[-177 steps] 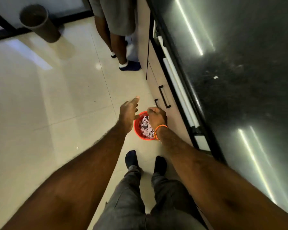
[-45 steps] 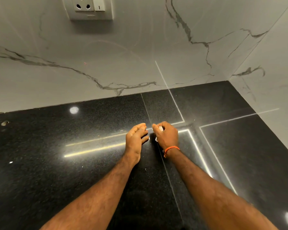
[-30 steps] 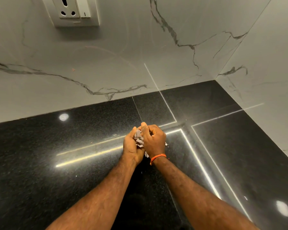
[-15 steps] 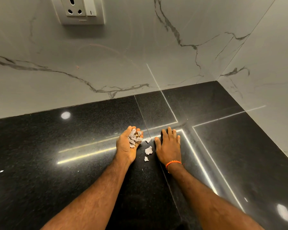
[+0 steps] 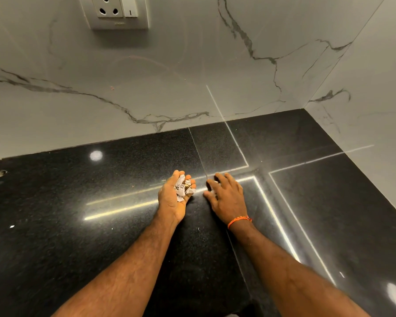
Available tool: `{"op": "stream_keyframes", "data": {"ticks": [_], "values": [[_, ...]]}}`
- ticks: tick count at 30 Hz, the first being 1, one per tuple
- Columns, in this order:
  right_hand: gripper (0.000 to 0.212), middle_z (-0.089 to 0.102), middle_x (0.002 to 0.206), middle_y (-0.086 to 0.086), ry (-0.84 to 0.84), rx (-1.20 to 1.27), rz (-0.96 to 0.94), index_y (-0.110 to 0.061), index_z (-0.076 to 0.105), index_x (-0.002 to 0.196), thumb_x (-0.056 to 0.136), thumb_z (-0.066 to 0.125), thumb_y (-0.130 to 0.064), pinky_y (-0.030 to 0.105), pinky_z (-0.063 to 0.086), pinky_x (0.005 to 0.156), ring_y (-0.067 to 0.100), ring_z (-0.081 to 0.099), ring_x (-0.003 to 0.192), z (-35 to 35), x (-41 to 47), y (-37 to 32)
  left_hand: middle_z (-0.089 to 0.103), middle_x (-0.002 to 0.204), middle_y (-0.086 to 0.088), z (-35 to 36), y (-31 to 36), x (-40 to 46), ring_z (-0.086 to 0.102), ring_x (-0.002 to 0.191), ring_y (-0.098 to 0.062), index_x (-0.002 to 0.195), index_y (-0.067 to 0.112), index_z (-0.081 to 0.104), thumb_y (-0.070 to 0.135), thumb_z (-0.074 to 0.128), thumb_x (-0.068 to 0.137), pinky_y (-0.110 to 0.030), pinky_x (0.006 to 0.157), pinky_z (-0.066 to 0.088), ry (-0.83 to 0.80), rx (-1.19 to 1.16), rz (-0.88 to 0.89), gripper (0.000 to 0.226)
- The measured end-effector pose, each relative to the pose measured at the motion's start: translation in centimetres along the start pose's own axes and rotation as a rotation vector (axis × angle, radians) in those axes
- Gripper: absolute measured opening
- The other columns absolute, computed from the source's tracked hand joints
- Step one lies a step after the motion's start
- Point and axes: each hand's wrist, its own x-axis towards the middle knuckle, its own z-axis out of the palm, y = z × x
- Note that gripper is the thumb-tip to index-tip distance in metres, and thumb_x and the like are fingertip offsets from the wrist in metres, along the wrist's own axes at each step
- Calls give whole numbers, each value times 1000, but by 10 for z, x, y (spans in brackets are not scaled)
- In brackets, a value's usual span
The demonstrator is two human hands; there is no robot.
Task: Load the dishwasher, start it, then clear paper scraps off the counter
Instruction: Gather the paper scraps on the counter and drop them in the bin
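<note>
left hand (image 5: 173,197) cups paper scraps (image 5: 182,187) | right hand (image 5: 226,194) spread on counter (image 5: 78,213); blurred

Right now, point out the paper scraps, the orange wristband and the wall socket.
paper scraps (image 5: 181,188), head view, middle of the pile.
orange wristband (image 5: 239,219), head view, band's middle.
wall socket (image 5: 117,12), head view, faceplate centre.
</note>
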Motion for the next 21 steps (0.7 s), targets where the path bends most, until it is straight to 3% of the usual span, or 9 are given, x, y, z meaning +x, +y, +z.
{"op": "stream_keyframes", "data": {"ticks": [2, 5, 8, 10, 12, 14, 17, 19, 21], "values": [[35, 54, 143, 3, 63, 81, 136, -24, 64, 128, 98, 54, -38, 47, 37, 109, 28, 44, 137, -2, 7, 8, 71, 89, -10, -4, 3, -2, 69, 79, -24, 104, 8, 67, 27, 60, 99, -37, 77, 53, 5, -9, 8, 21], [48, 48, 150, 8, 38, 181, 317, -14, 56, 137, 102, 35, -38, 42, 29, 118, 26, 37, 143, -3, 13, 14, 71, 87, -10, -6, 8, -5, 68, 77, -24, 101, 8, 67, 26, 57, 101, -35, 74, 54, 8, -24, 17, 21], [49, 40, 156, 10, -114, 188, 206, -12, 46, 144, 104, 29, -35, 45, 18, 123, 31, 26, 149, 1, 13, 2, 70, 90, -11, -6, 8, -6, 67, 78, -25, 103, 7, 66, 26, 55, 102, -36, 74, 53, 17, -21, 15, 22], [44, 41, 155, 8, -155, 377, 133, -14, 44, 148, 107, 37, -25, 36, 18, 123, 26, 30, 148, -4, 13, -3, 70, 91, -12, -4, 7, -6, 67, 80, -26, 105, 6, 65, 27, 54, 102, -37, 76, 54, 12, -14, 9, 23], [43, 48, 151, 7, -58, 527, 211, -14, 47, 147, 104, 41, -13, 25, 25, 117, 20, 42, 141, -13, 11, 1, 71, 93, -12, -1, 5, -5, 67, 83, -27, 108, 6, 66, 28, 55, 102, -40, 81, 55, 5, -1, 6, 25], [43, 56, 143, 8, 72, 524, 339, -12, 54, 141, 100, 44, -7, 27, 34, 112, 21, 49, 133, -19, 10, 9, 71, 94, -12, 0, 5, -5, 68, 85, -27, 107, 6, 66, 29, 56, 101, -41, 83, 55, -5, 2, 1, 25], [43, 56, 142, 8, 36, 380, 330, -11, 54, 141, 99, 54, -23, 36, 34, 111, 26, 49, 131, -20, 13, 5, 71, 95, -14, -1, 3, -3, 69, 83, -25, 101, 2, 68, 32, 58, 100, -38, 79, 59, 22, 35, -4, 32], [55, 48, 149, 2, -108, 172, 225, -22, 48, 145, 95, 57, -42, 43, 32, 110, 27, 42, 134, -16, 15, -5, 72, 99, -18, -1, 2, -2, 70, 83, -26, 103, -3, 66, 31, 58, 100, -36, 73, 60, 39, 46, -1, 35], [53, 43, 151, -5, -211, 9, 148, -33, 50, 141, 92, 55, -52, 48, 31, 109, 26, 36, 136, -12, 16, -13, 72, 105, -18, 0, 1, -2, 71, 85, -27, 97, -2, 65, 23, 59, 98, -37, 72, 60, 45, 40, -9, 26]]}}
